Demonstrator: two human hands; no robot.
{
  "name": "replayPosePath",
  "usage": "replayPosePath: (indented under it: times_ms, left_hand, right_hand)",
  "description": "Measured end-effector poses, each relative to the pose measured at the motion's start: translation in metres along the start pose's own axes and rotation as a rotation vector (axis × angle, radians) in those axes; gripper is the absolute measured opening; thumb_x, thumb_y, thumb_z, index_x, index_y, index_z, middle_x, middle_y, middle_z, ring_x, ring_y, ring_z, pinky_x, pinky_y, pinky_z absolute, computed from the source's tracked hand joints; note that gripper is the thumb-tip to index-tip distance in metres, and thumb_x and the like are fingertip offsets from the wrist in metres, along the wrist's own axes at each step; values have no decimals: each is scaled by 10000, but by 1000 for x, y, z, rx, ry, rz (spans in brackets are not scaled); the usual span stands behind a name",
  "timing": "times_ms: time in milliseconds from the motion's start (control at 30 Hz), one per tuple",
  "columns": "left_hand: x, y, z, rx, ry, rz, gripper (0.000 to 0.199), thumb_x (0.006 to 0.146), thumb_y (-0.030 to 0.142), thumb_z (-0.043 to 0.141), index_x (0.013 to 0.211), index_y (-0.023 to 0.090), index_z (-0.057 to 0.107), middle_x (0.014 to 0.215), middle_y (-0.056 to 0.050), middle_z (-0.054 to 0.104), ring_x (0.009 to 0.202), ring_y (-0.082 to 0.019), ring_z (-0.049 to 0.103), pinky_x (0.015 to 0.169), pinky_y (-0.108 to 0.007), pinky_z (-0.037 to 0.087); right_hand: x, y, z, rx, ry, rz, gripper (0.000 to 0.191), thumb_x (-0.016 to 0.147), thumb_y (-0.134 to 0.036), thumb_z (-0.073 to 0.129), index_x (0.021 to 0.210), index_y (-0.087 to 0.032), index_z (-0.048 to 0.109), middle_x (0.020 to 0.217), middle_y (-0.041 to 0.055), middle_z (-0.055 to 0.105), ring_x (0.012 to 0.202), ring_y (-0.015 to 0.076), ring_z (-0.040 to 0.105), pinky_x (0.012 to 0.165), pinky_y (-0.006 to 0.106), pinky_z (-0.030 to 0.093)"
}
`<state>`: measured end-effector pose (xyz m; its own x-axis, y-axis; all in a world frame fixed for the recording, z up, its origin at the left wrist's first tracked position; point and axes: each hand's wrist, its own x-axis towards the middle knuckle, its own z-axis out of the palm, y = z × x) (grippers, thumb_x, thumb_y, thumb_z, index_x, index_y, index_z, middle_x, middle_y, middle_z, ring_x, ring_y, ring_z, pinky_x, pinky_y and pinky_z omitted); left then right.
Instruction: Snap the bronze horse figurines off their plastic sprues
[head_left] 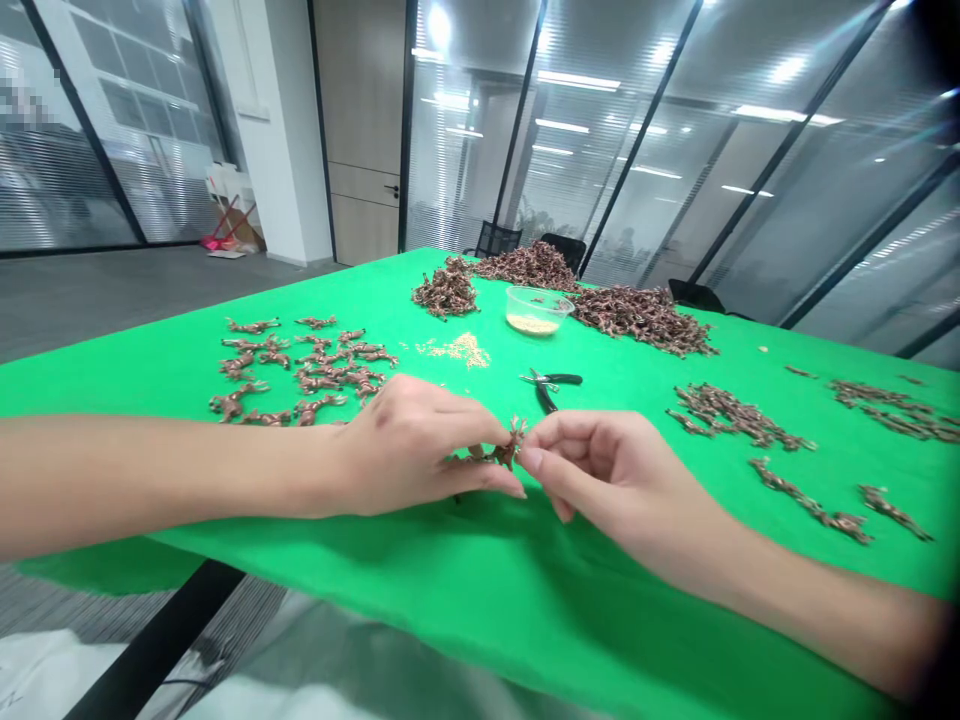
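My left hand (pixel 409 445) and my right hand (pixel 607 470) meet above the green cloth, and the fingertips of both pinch a small brown branching figure (pixel 511 445), perhaps a moulded animal. Part of it is hidden by my fingers. Black-handled pliers (pixel 547 385) lie just beyond my fingertips, with their jaws toward my hands. Rows of similar brown figures (pixel 300 370) spread beyond my left hand. More of them (pixel 739 418) lie in loose lines to the right of my right hand.
Large heaps of brown pieces (pixel 641 320) rise at the table's far end, around a clear plastic bowl (pixel 538 310) holding pale granules. A small pale pile (pixel 463 350) lies on the green cloth (pixel 420 545), which hangs over the near edge. Black chairs stand beyond the table.
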<state>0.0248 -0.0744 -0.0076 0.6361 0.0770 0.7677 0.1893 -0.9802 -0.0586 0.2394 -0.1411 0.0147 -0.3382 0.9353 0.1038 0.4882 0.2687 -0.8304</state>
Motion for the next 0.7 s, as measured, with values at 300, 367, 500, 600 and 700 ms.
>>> replayPosePath:
  times_ms: [300, 367, 500, 600, 700]
  left_hand:
    - [4, 3, -4, -148, -69, -161, 231, 807, 318, 822, 900, 127, 732, 832, -47, 787, 674, -130, 727, 599, -191, 512]
    - [3, 5, -4, -164, -79, -173, 224, 809, 321, 820, 889, 130, 733, 815, -45, 784, 662, -127, 720, 575, -192, 502]
    - [4, 6, -4, -212, -93, -215, 212, 810, 311, 821, 883, 131, 737, 783, -36, 777, 629, -120, 701, 565, -193, 500]
    - [5, 5, -3, -281, -103, -273, 181, 808, 284, 823, 886, 140, 747, 773, -19, 776, 617, -107, 693, 586, -177, 517]
    - [8, 6, -4, -363, -118, -351, 151, 792, 258, 834, 855, 143, 758, 771, -10, 778, 617, -98, 690, 604, -160, 529]
  right_hand:
    - [-2, 22, -1, -998, 416, -891, 38, 949, -130, 613, 980, -151, 618, 649, -23, 658, 486, 99, 518, 495, 294, 337]
    - [-3, 21, -2, -1057, 400, -965, 28, 956, -127, 608, 978, -142, 615, 665, -2, 679, 501, 110, 545, 496, 306, 334]
    - [-3, 19, -5, -1121, 389, -1039, 75, 960, -120, 584, 1024, -125, 623, 651, 7, 676, 524, 124, 581, 501, 314, 338]
    - [-2, 20, -6, -1153, 380, -1051, 96, 955, -115, 587, 1043, -103, 625, 641, 11, 666, 532, 133, 593, 498, 318, 338]
    - [-2, 20, -7, -1175, 372, -1077, 105, 958, -111, 579, 1049, -77, 620, 649, 26, 673, 529, 136, 588, 496, 322, 338]
